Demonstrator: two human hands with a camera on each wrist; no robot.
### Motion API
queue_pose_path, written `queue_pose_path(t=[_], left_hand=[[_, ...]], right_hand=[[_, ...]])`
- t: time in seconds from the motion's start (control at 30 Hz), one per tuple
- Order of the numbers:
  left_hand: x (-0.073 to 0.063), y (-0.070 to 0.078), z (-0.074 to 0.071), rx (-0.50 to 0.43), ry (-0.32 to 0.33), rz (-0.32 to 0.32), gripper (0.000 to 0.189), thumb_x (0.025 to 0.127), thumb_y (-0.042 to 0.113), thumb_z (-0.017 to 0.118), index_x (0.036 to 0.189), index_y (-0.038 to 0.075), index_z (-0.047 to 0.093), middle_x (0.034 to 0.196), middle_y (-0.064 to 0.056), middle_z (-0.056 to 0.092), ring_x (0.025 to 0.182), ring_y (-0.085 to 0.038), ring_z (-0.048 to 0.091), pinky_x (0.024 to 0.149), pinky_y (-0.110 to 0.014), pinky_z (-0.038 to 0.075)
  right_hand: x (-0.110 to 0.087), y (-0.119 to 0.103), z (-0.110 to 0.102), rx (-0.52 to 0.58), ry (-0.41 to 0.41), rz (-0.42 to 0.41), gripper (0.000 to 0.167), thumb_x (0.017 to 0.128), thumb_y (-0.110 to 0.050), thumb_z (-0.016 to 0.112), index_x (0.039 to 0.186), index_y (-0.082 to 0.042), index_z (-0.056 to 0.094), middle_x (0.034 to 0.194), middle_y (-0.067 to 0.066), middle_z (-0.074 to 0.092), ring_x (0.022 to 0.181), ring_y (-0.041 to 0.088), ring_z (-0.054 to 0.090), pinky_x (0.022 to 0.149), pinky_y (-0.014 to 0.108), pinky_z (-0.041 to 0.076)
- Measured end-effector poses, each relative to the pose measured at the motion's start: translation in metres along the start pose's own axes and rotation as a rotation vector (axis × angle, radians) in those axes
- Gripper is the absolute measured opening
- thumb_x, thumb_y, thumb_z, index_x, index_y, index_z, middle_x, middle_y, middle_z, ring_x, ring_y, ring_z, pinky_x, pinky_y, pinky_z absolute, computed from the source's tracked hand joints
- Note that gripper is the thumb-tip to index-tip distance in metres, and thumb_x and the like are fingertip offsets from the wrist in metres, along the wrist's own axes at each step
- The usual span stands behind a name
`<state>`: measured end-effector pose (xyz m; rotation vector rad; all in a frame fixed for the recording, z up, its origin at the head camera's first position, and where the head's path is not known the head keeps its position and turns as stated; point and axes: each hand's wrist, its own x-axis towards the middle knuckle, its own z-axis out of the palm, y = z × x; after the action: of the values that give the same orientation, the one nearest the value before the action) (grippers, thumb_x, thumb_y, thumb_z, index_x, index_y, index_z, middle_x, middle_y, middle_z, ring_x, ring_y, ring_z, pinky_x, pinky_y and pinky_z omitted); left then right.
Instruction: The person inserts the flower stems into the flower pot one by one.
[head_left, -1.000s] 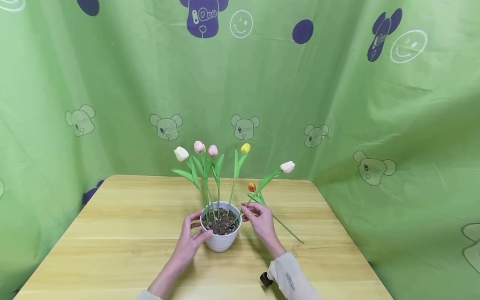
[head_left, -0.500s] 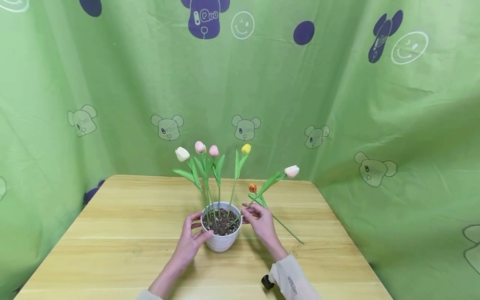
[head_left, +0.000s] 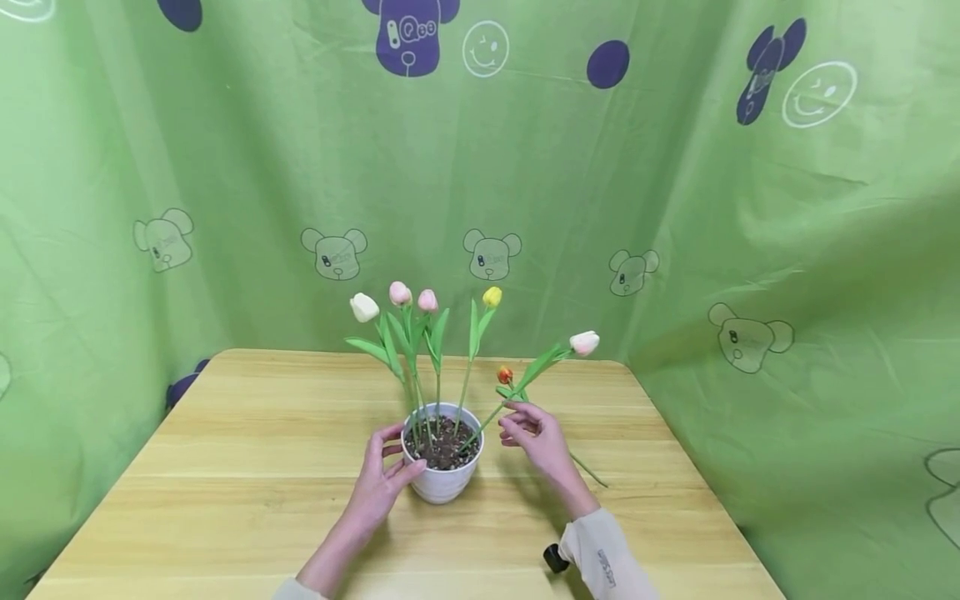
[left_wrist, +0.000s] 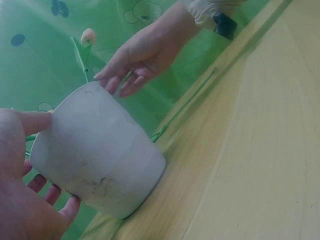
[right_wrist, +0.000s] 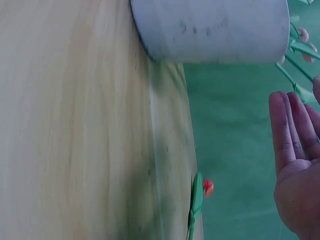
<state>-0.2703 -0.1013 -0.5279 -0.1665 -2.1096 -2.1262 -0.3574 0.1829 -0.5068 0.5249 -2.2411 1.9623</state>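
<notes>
A white flower pot (head_left: 441,483) filled with dark soil stands on the wooden table. My left hand (head_left: 381,479) grips its left side, thumb at the front rim and fingers round the wall, as the left wrist view also shows. Rooted in the soil are a white tulip (head_left: 364,307), two pink tulips (head_left: 427,301) and a yellow tulip (head_left: 492,297). A pale pink tulip (head_left: 584,342) leans far to the right from the pot's right side. Beside its stem is my right hand (head_left: 542,442), fingers loosely extended and nothing held; in the right wrist view the fingers (right_wrist: 282,130) look straight.
An orange-red tulip (head_left: 505,376) lies on the table (head_left: 262,467) behind my right hand, its stem pointing toward the front right. A green curtain (head_left: 420,167) hangs round the table's back and sides. A black device (head_left: 555,558) sits at my right wrist.
My right hand has let go of the pale pink tulip's stem and drawn back to the right. That tulip leans lower than a second ago. My left hand keeps its place on the flower pot.
</notes>
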Motion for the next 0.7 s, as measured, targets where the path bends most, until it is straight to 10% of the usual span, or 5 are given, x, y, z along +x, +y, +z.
queue_pose_path(t=[0.27, 0.5, 0.7], left_hand=[[0.0, 0.0, 0.0, 0.008, 0.003, 0.022, 0.072, 0.089, 0.016, 0.08, 0.149, 0.007, 0.04, 0.152, -0.018, 0.041, 0.135, -0.039, 0.046, 0.121, -0.055, 0.041], [0.001, 0.001, 0.0, 0.005, -0.001, 0.001, 0.073, 0.089, 0.017, 0.08, 0.149, 0.01, 0.04, 0.153, -0.017, 0.04, 0.136, -0.037, 0.045, 0.122, -0.054, 0.04], [0.0, 0.002, 0.0, 0.006, -0.004, 0.003, 0.072, 0.089, 0.017, 0.08, 0.149, 0.009, 0.04, 0.153, -0.017, 0.04, 0.135, -0.037, 0.045, 0.122, -0.056, 0.04]], right_hand=[[-0.003, 0.009, -0.035, -0.1, 0.033, -0.009, 0.042, 0.097, -0.005, 0.07, 0.134, 0.012, 0.058, 0.115, 0.037, 0.065, 0.093, 0.029, 0.073, 0.083, 0.031, 0.066], [-0.006, 0.016, -0.07, -0.266, 0.133, 0.069, 0.039, 0.098, -0.011, 0.071, 0.135, 0.0, 0.063, 0.121, 0.024, 0.069, 0.099, 0.007, 0.066, 0.089, 0.016, 0.059], [-0.013, 0.027, -0.094, -0.396, 0.183, 0.133, 0.039, 0.099, -0.018, 0.071, 0.134, -0.001, 0.065, 0.122, 0.019, 0.07, 0.108, 0.015, 0.064, 0.092, 0.012, 0.053]])
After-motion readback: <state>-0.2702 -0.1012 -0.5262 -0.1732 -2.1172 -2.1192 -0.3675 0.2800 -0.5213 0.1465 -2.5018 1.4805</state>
